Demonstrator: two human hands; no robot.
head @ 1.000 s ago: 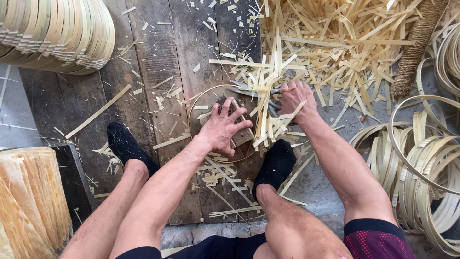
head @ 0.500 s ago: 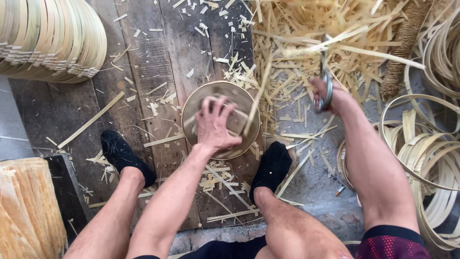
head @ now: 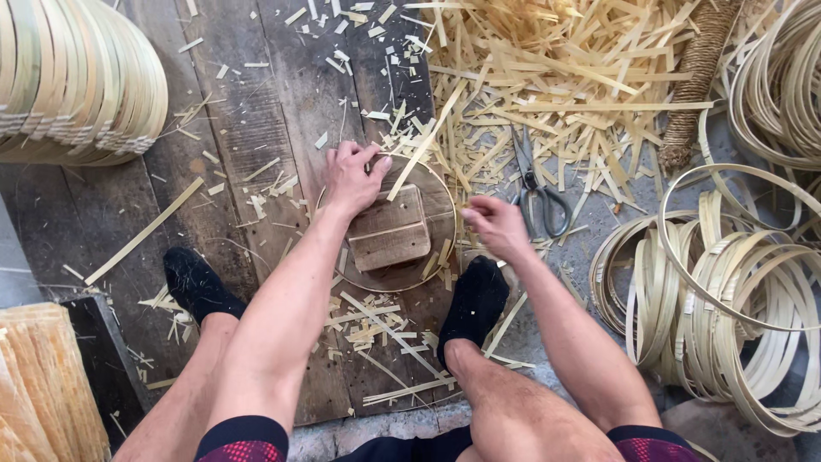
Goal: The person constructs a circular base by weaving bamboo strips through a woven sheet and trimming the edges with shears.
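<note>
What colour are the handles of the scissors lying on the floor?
Dark grey to black handles on the scissors, clearest in the head view, lying beside the right hand.
</note>
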